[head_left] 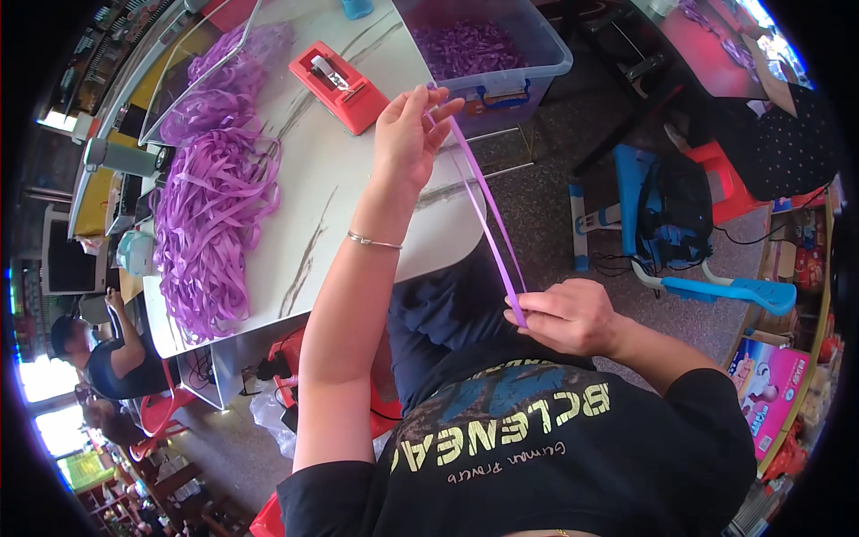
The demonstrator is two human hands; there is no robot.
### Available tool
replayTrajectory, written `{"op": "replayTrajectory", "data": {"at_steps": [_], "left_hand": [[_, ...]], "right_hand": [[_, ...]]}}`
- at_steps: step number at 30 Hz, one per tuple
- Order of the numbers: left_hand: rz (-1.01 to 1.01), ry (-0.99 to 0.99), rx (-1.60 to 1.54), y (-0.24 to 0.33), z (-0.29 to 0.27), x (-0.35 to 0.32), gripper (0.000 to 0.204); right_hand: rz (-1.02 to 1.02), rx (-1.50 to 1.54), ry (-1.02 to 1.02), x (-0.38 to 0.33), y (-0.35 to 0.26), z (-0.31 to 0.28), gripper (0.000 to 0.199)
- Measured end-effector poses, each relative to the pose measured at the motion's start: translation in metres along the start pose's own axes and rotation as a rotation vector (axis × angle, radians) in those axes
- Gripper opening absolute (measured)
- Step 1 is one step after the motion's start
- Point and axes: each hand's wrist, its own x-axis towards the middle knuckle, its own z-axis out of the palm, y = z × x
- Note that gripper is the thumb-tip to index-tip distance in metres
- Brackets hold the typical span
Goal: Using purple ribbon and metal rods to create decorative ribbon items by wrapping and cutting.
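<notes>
A long purple ribbon strip (490, 215) is stretched taut between my two hands. My left hand (410, 134) is raised over the white marble-look table (331, 197) and pinches the ribbon's far end between fingertips. My right hand (573, 315) sits close to my chest and grips the near end, doubled over. A silver bracelet is on my left wrist.
A big heap of purple ribbon strips (210, 219) lies on the table's left side. A red tape dispenser (340, 85) stands beyond my left hand. A clear plastic bin (501, 45) holds purple ribbon pieces. Blue and red chairs stand at the right; another person sits at far left.
</notes>
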Motion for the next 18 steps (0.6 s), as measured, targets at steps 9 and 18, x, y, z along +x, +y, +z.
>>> {"op": "replayTrajectory", "data": {"at_steps": [9, 18], "left_hand": [[0.058, -0.019, -0.063, 0.004, -0.002, -0.005, 0.017], [0.073, -0.205, -0.135, 0.026, -0.034, -0.05, 0.016]], "right_hand": [[0.073, 0.091, 0.071, -0.008, 0.006, 0.0, 0.013], [0.457, -0.193, -0.04, -0.036, 0.053, -0.023, 0.02]]}}
